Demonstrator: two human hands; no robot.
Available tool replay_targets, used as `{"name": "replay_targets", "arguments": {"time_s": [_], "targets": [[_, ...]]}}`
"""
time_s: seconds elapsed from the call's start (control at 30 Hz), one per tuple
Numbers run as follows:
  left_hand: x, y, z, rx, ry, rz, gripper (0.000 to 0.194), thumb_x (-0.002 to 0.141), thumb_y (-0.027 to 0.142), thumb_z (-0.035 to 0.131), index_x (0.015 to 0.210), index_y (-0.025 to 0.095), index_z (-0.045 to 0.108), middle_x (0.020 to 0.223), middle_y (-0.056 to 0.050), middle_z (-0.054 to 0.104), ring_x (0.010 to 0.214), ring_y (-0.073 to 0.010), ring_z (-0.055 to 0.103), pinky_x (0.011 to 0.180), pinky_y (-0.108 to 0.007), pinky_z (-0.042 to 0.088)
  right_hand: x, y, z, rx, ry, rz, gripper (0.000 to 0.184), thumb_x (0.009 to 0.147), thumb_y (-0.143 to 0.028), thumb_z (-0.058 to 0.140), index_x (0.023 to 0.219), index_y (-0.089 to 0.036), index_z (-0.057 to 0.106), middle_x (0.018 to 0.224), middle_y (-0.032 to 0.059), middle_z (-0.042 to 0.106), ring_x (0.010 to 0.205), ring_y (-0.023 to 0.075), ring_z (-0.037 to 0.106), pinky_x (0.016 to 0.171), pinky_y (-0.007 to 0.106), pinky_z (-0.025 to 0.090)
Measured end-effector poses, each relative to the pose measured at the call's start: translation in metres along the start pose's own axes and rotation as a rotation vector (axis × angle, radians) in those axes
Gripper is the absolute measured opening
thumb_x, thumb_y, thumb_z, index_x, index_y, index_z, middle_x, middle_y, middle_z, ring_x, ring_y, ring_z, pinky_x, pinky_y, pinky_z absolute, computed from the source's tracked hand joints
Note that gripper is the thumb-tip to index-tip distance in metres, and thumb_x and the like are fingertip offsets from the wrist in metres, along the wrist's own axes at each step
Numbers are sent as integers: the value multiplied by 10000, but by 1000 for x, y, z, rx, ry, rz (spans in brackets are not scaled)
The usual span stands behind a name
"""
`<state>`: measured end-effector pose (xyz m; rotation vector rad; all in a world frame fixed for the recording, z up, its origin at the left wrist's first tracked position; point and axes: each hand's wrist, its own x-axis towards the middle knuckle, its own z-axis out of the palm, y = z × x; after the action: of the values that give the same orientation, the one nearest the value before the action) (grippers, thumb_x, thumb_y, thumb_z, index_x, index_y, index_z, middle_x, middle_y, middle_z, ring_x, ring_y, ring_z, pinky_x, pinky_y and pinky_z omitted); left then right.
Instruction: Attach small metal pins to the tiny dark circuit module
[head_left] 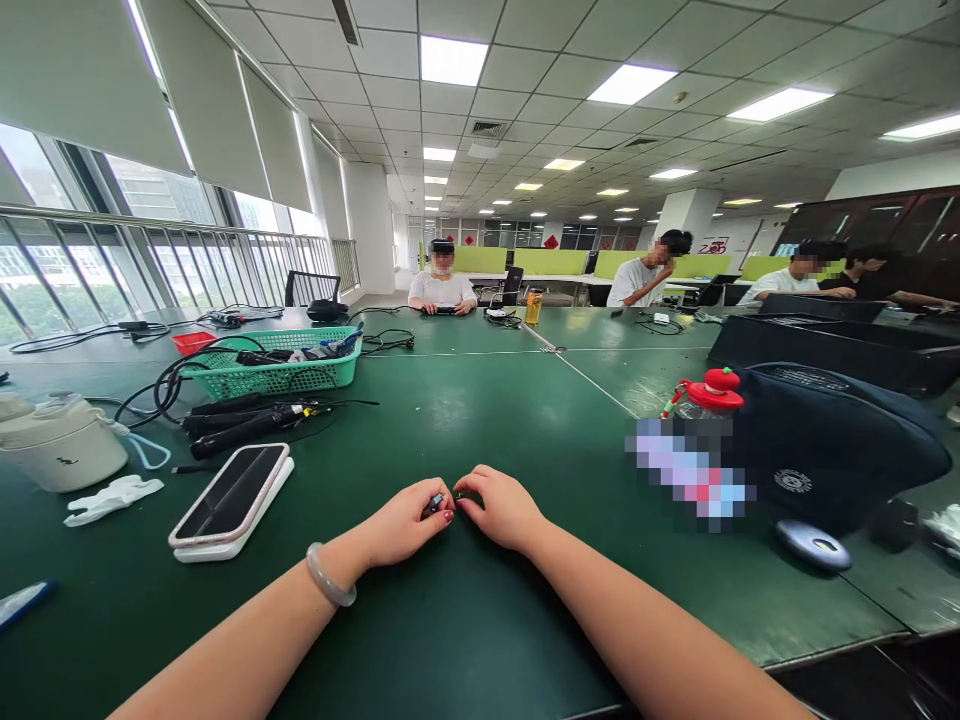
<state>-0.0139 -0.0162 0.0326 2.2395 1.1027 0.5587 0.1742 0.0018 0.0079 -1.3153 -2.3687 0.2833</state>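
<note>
My left hand (409, 525), with a pale bangle on its wrist, rests on the green table. Its fingers are closed around a small dark, shiny object (433, 504), too small and too covered to name. Close beside it, my right hand (501, 508) is closed in a pinch, with a tiny dark piece (460, 495) at its fingertips; its kind I cannot make out. The two hands nearly meet at the fingertips. To the left of my left hand, a phone (234, 492) lies on a white box (259, 510).
Left stand a green basket (274, 378) of cables, black folded rods (240, 425), a pale jug (60, 445) and a crumpled tissue (114, 498). On the right are a dark bag (832, 430), a red-lidded bottle (711, 392) and a silver-blue mouse (814, 546). Several people sit farther back.
</note>
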Motion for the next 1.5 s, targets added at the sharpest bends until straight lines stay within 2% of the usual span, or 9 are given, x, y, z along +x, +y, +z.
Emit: {"name": "replay_targets", "arguments": {"time_s": [0.2,0.37,0.43,0.6,0.73,0.93,1.17,1.37,1.5], "targets": [[0,0,2,-57,3,31,169,822,337,456,851,179,507,807,-9,515,718,-133,446,678,-261,417,-1,-3,2,-35,-35,-47,260,831,-295,509,1055,-226,620,991,45,582,923,153,527,838,255,393],[3,-11,-1,-91,89,-6,293,903,359,279,856,182,508,812,-23,548,743,-141,491,723,-280,428,0,0,4,-47,-44,-61,207,831,-287,515,969,-227,657,929,36,605,890,156,539,814,258,399],[4,-15,-1,-62,111,-19,305,908,347,259,850,188,512,807,-23,555,743,-144,501,725,-284,432,0,0,4,-50,-50,-59,191,835,-286,513,944,-231,660,912,29,611,869,151,545,791,254,406],[8,-17,-1,75,205,19,314,896,298,290,929,199,586,937,-54,550,881,-170,507,832,-312,417,0,-4,3,-60,-71,-47,164,826,-323,542,876,-225,663,872,25,614,834,143,556,760,244,406],[9,-15,1,131,228,-5,321,880,264,321,988,214,619,937,-56,546,844,-166,527,798,-305,435,0,-5,4,-58,-60,-54,139,824,-297,546,842,-220,660,844,24,609,811,141,556,744,242,396],[8,-15,3,95,271,-18,255,847,241,397,907,213,644,857,-16,649,802,-159,571,769,-280,443,0,-3,4,32,-40,-10,147,812,-323,557,791,-208,646,801,18,603,745,130,546,668,228,378],[6,-11,1,-14,264,-57,243,824,232,444,947,222,654,875,-4,676,747,-143,595,724,-257,466,0,-6,-3,165,0,65,170,844,-307,494,819,-210,630,753,-1,642,673,120,552,623,222,373],[6,-13,2,-27,280,-18,288,809,209,442,1023,216,634,942,-26,668,791,-153,603,764,-280,474,2,-3,0,233,69,45,199,830,-257,503,965,-226,646,862,10,671,796,141,592,751,249,419],[6,-17,4,-87,279,-27,298,804,221,455,1054,217,618,928,-30,671,788,-154,614,777,-289,482,2,-1,2,249,96,18,213,842,-250,467,905,-234,670,909,16,674,843,154,597,775,263,423]]}}
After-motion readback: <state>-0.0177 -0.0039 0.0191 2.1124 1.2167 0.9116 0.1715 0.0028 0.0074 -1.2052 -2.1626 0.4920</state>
